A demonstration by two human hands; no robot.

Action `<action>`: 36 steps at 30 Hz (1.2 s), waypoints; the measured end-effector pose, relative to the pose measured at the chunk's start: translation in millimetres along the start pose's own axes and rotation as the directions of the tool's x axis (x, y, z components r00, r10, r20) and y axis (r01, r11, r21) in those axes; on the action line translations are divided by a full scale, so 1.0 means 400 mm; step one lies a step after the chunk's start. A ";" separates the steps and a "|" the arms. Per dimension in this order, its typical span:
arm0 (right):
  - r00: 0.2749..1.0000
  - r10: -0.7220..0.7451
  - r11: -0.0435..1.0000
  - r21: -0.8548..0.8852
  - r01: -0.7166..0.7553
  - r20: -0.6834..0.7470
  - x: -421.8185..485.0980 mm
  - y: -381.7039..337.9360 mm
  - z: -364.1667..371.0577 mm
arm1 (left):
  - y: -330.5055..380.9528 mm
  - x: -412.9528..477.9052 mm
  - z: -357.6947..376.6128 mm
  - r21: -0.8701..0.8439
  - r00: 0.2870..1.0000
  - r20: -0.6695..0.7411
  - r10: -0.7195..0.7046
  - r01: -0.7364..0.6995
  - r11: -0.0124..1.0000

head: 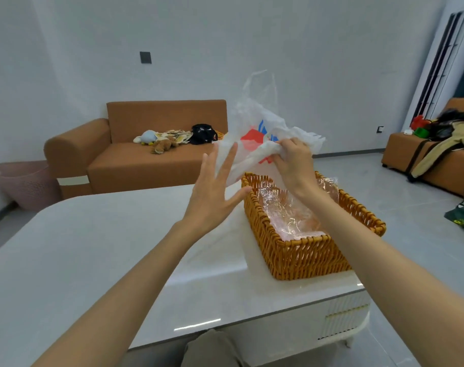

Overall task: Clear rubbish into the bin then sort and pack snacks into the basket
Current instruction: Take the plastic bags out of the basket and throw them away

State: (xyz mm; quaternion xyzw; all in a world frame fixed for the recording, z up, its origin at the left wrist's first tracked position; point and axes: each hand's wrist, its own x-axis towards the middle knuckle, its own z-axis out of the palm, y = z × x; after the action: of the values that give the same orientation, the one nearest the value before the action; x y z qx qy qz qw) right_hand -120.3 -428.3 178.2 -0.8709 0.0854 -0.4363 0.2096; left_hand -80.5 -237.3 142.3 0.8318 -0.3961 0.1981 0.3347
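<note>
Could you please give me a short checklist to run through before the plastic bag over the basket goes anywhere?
1. Right hand has a firm hold on the white plastic bag: ok, fingers bunch it.
2. Left hand free to help: ok, fingers straight and spread beside the bag.
3. Bag emptied of snacks: cannot tell.
4. Wicker basket ready for packing: not ok, crumpled clear film lies inside.
5. Pink bin located: ok, on the floor beside the sofa.
</note>
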 end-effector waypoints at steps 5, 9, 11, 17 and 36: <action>0.947 -0.168 0.969 0.224 0.107 0.273 -0.032 -0.171 0.020 | -0.038 -0.041 -0.117 0.061 0.967 -0.077 -0.244 0.249 0.967; 0.840 -0.278 0.923 0.373 0.098 0.466 -0.104 -0.261 0.075 | -0.131 -0.157 -0.177 0.066 0.916 -0.034 -0.399 0.400 0.914; 0.770 -0.336 0.890 0.451 0.070 0.543 -0.145 -0.298 0.106 | -0.169 -0.224 -0.204 0.134 0.879 -0.018 -0.476 0.474 0.870; 0.677 -0.450 0.785 0.620 -0.011 0.583 -0.274 -0.419 0.212 | -0.226 -0.438 -0.295 -0.222 0.867 0.032 -0.497 0.491 0.842; 0.370 -0.626 0.737 0.676 -0.008 0.687 -0.641 -0.695 0.396 | -0.286 -0.802 -0.510 -0.591 0.746 -0.127 -0.653 0.472 0.654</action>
State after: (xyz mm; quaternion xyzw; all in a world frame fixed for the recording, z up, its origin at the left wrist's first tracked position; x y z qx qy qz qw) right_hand -158.8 -48.0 30.7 -0.8536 -0.3505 0.0526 0.3817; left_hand -198.1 130.1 47.9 0.7442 -0.0903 0.1026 0.6538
